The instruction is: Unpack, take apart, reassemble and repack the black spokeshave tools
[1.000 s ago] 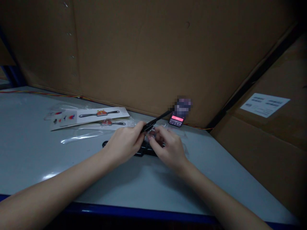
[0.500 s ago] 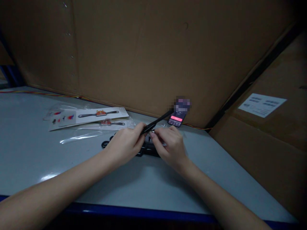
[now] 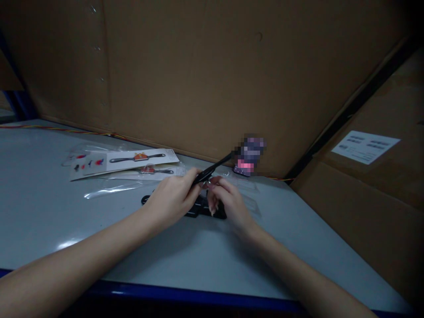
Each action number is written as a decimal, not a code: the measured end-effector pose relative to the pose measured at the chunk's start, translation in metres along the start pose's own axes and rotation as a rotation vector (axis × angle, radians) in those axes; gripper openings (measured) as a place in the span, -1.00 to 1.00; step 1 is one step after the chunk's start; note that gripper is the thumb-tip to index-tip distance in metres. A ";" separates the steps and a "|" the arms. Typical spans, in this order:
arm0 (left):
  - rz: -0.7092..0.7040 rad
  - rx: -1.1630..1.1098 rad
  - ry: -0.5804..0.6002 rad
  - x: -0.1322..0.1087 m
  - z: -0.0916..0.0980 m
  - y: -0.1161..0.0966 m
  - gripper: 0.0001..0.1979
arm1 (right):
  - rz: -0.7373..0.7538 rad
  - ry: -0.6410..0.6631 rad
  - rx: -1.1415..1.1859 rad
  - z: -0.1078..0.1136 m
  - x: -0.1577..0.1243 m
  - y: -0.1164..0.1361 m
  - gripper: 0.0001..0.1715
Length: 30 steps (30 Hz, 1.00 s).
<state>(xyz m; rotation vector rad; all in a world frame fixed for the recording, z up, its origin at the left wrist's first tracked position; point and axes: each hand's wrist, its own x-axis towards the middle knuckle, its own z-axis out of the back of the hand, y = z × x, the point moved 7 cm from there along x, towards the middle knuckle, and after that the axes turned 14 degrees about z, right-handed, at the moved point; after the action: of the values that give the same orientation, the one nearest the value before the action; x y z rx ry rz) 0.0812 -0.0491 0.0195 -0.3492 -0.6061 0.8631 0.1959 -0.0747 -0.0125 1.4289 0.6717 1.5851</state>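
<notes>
My left hand (image 3: pixel 179 190) is closed around a black spokeshave (image 3: pixel 215 168), whose long handle slants up and to the right. My right hand (image 3: pixel 230 201) is at the tool's middle, thumb and forefinger pinched at a small shiny metal part (image 3: pixel 209 181) on it; the other fingers are curled below. Beneath both hands, more black tools (image 3: pixel 198 208) of similar look lie on the table, partly hidden by the hands.
Printed cards picturing spokeshaves (image 3: pixel 142 158) and clear plastic packaging (image 3: pixel 106 190) lie at the left. A lit phone (image 3: pixel 248 157) leans on the cardboard wall (image 3: pixel 185 79). A cardboard box with a white label (image 3: pixel 366 146) borders the right side of the grey table (image 3: pixel 185 260).
My right hand has turned at the wrist, its fingers now curling downward beside the spokeshave. My left hand keeps its grip. The view has shifted slightly.
</notes>
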 end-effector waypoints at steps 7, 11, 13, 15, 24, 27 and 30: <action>-0.009 -0.076 0.015 0.002 -0.002 0.000 -0.78 | 0.518 -0.044 -0.870 0.005 -0.007 0.049 -0.84; 0.018 -0.146 0.078 0.002 -0.004 -0.001 -0.81 | 0.338 0.027 -0.546 0.003 0.000 0.034 -0.73; 0.059 -0.206 0.126 0.003 -0.007 0.001 -0.82 | 0.156 0.067 -0.236 -0.001 0.002 0.019 -0.68; 0.126 -0.290 0.194 0.003 -0.012 0.005 -0.80 | 0.042 0.100 -0.037 -0.006 0.003 0.010 -0.66; 0.346 -0.684 0.465 0.008 -0.040 0.021 -0.81 | 0.390 -0.079 -0.553 0.027 0.002 0.037 -0.84; 0.364 -0.714 0.489 0.008 -0.042 0.021 -0.82 | 0.495 -0.039 -0.771 0.022 0.001 0.044 -0.88; 0.366 -0.720 0.482 0.007 -0.042 0.020 -0.83 | 0.608 0.034 -0.927 0.011 -0.001 0.049 -0.82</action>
<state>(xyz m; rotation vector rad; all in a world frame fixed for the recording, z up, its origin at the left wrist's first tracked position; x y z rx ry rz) 0.0993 -0.0330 -0.0212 -1.3135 -0.3841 0.8414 0.1943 -0.1001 0.0304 0.9057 -0.5217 1.9810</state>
